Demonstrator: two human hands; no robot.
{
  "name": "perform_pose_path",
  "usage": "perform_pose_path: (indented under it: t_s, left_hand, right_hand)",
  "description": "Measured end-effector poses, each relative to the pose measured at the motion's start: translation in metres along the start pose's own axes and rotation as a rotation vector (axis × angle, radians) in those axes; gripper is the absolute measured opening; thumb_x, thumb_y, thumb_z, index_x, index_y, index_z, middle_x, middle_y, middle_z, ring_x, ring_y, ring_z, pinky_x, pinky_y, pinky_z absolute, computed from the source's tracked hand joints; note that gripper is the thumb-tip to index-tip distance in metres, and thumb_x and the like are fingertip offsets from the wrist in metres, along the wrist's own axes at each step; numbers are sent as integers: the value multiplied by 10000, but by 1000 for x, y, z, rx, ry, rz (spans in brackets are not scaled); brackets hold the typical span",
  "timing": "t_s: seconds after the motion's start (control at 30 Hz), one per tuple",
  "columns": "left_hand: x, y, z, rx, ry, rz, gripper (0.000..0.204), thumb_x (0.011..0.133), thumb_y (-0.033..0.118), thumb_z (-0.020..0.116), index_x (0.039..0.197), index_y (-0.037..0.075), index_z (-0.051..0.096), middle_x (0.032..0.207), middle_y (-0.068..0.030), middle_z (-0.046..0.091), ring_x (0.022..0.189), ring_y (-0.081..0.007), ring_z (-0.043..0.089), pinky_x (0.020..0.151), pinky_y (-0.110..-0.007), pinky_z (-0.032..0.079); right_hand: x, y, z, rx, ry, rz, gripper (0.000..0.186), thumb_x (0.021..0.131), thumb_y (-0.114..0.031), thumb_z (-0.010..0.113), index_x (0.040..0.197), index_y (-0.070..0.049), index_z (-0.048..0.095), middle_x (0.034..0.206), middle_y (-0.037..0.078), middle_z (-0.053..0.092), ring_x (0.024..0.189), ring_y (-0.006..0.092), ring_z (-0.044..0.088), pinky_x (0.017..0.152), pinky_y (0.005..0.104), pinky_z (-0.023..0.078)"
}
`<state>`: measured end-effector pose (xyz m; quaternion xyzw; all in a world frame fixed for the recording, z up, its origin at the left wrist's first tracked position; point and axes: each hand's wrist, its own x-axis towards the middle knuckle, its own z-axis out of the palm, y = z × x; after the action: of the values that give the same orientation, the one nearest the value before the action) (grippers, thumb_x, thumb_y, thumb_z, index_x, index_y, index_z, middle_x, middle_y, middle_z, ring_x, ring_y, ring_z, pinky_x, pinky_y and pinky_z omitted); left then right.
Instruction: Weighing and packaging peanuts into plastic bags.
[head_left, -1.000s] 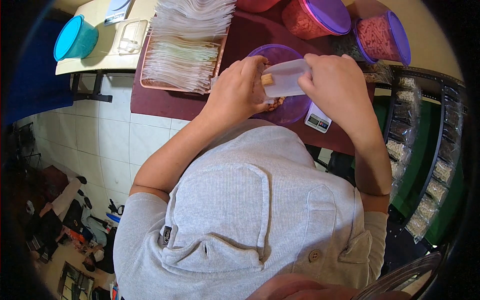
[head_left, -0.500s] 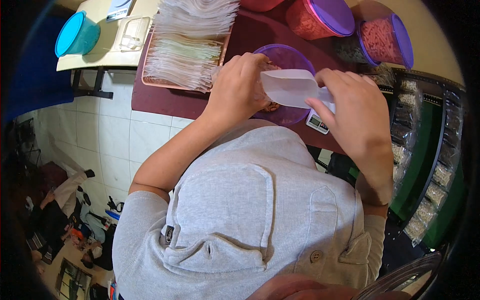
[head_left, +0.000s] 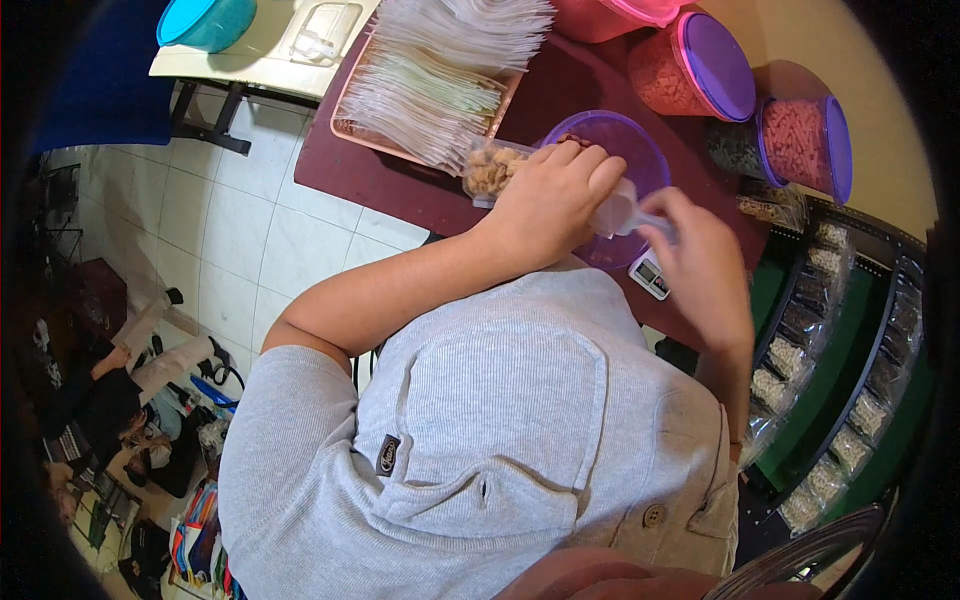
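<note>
A clear plastic bag [head_left: 487, 172], its far left end filled with light brown snack pieces, lies sideways in my left hand [head_left: 555, 205], whose fingers are wrapped round it. My right hand [head_left: 702, 265] grips the handle of a translucent white scoop [head_left: 618, 207]. The scoop's front end is at the bag's mouth, partly hidden behind my left fingers. Beneath both hands stands a purple bowl [head_left: 645, 150] with some brown pieces in it, mostly covered by my left hand. A small white digital scale [head_left: 649, 275] sits by the bowl, close to my right wrist.
A pink tray [head_left: 345, 130] of stacked clear bags [head_left: 425, 110] stands left on the dark red table [head_left: 325, 165]. Tubs with purple lids [head_left: 715, 65] line the back right. Racks of filled packets [head_left: 800, 330] stand at the right. A cream table [head_left: 270, 65] holds a turquoise tub [head_left: 215, 25].
My left hand has turned, bringing the filled bag into sight on its left. The scoop has gone in toward the bag's mouth. The whole view has shifted.
</note>
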<state>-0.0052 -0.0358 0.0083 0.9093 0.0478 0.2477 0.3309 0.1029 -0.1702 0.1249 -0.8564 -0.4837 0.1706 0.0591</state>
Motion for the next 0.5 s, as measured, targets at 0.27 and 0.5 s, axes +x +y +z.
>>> perform_pose_path:
  t_s: [0.27,0.5]
  left_hand:
    - [4,2,9,-126,23,64,628,582,147,816,1134,49,533,1021,-119,602,966,-318,587,825,-414,483]
    - [4,-1,-2,-149,-23,-35,636,575,154,823,1128,42,528,1007,-124,598,963,-328,586,829,-414,481]
  right_hand:
    - [-8,-8,24,17,157,-59,131,837,-185,672,913,-83,645,797,125,648,774,323,627,672,425,469]
    - [-13,-6,1,-29,172,8,147,838,-181,661,935,-79,619,812,122,649,783,322,621,680,430,469]
